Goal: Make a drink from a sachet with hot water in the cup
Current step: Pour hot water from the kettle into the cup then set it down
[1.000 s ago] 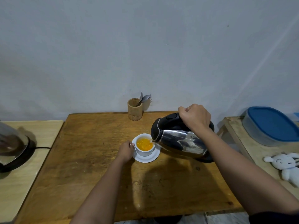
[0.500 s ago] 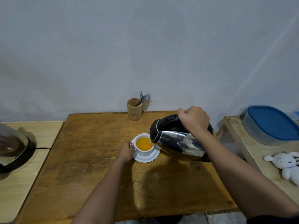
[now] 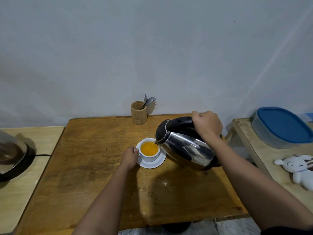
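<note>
Right hand [image 3: 207, 125] fisted around kettle [image 3: 186, 148] handle, left hand [image 3: 130, 156] at cup [image 3: 149, 150].

No readable text, labels or numbers

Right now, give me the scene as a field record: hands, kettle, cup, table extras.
left hand: fingers at the cup handle
right hand: gripping the kettle handle
kettle: tilted, spout at the cup rim
cup: white, holds orange liquid, on the saucer
saucer: white, on the wooden table
wooden table: bamboo holder at the far edge
bamboo holder: upright, holds metal cutlery
</note>
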Action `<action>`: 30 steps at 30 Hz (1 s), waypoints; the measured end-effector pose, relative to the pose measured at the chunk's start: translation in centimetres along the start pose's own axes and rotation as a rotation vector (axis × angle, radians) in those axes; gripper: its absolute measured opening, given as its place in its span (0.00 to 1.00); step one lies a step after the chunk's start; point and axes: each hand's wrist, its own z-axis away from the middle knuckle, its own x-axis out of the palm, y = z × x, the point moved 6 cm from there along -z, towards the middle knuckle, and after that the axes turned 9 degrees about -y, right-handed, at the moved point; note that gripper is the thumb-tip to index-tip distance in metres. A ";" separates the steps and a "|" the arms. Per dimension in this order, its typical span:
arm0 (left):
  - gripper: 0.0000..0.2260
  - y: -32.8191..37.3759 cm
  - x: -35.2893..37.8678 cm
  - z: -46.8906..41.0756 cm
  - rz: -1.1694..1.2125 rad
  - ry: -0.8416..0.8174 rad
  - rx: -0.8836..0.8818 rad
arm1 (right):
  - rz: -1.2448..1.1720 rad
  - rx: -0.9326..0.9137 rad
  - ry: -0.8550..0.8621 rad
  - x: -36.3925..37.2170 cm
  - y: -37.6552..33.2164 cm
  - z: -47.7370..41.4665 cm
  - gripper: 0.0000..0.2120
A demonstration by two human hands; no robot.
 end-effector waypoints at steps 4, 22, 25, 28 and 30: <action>0.09 0.0 0.2 0.0 0.028 0.000 -0.018 | -0.150 0.183 0.025 -1.2 2.2 -0.3 0.19; 0.08 0.3 0.6 0.5 0.092 0.139 -0.026 | -0.704 0.571 0.407 -5.3 11.5 0.3 0.15; 0.08 0.6 0.7 0.9 0.091 0.193 -0.005 | -0.715 0.599 0.449 -5.6 12.6 -0.1 0.15; 0.08 0.6 0.8 1.1 0.115 0.208 0.023 | -0.723 0.624 0.475 -5.7 13.5 -0.5 0.14; 0.08 0.6 0.9 1.3 0.126 0.209 0.023 | -0.727 0.630 0.486 -5.7 14.0 -0.7 0.14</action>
